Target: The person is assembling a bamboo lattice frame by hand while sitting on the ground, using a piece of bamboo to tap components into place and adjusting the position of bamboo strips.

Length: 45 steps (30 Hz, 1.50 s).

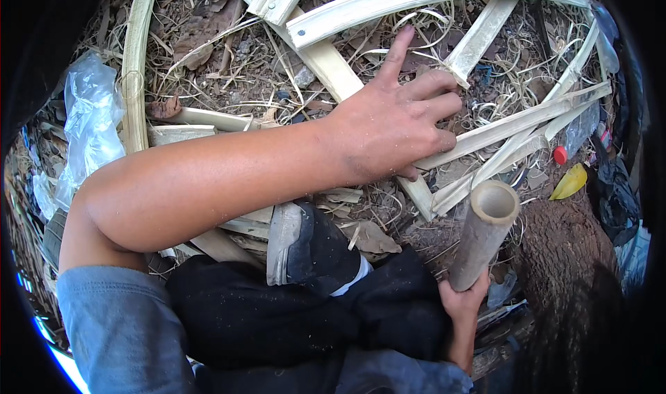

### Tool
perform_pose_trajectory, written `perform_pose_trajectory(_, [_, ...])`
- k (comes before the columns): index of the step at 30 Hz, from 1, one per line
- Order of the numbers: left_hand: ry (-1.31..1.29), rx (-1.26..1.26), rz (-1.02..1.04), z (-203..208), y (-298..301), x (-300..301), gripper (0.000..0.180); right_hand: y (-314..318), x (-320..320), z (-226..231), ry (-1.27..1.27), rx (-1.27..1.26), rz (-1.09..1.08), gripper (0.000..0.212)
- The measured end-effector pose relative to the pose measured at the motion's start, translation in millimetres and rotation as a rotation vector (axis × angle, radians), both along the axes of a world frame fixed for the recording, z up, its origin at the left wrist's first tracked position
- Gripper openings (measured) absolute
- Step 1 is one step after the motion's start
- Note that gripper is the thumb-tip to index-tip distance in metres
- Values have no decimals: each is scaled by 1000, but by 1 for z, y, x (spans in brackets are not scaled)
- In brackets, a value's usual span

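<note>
My left hand [399, 120] reaches across over the bamboo strips, back of the hand up. One finger stretches away toward a long curved bamboo strip [430, 2]; the others are bent and spread. Nothing shows in its grasp, though the palm side is hidden. Beneath and beside it lie a pale flat slat [333, 71] and a split strip [513, 127]. At the lower right my right hand [466, 300] is wrapped round the lower part of a hollow bamboo tube [485, 234], which stands tilted with its open end up.
A log [565, 255] stands at the right, near a yellow leaf [570, 182] and a plastic bottle with a red cap [560, 155]. Clear plastic [90, 116] lies at the left. Curly shavings cover the dirt. My shoe [305, 245] is below my left arm.
</note>
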<state>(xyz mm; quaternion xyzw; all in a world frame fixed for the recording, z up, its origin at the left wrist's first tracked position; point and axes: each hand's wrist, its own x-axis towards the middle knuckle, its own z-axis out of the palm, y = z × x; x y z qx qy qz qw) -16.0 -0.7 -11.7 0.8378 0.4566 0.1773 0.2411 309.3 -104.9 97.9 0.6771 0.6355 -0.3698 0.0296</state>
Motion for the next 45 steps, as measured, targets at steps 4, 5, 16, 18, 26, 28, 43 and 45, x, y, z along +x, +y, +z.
perform_pose_trajectory(4, [2,-16,3,0,-2,-2,47,13,-9,-2,-83,-64,119,54])
perform_pose_trajectory(5, [2,-14,3,1,-1,-1,47,9,0,-3,-82,-61,119,54])
perform_pose_trajectory(16, [2,24,9,-2,-1,0,48,20,-16,0,-128,-83,29,44])
perform_pose_trajectory(18, [-8,-1,4,0,-3,-1,48,13,-16,2,-92,74,35,43])
perform_pose_trajectory(26, [-50,27,26,-3,0,-4,48,4,4,5,-96,49,97,46])
perform_pose_trajectory(28, [-89,36,13,-4,1,0,45,3,-12,4,-15,86,-20,42])
perform_pose_trajectory(43, [-81,42,14,-4,0,-2,46,11,-18,-2,-208,-87,111,46])
perform_pose_trajectory(45, [-86,29,21,-2,-3,-1,45,5,-7,-5,-155,-7,139,53])
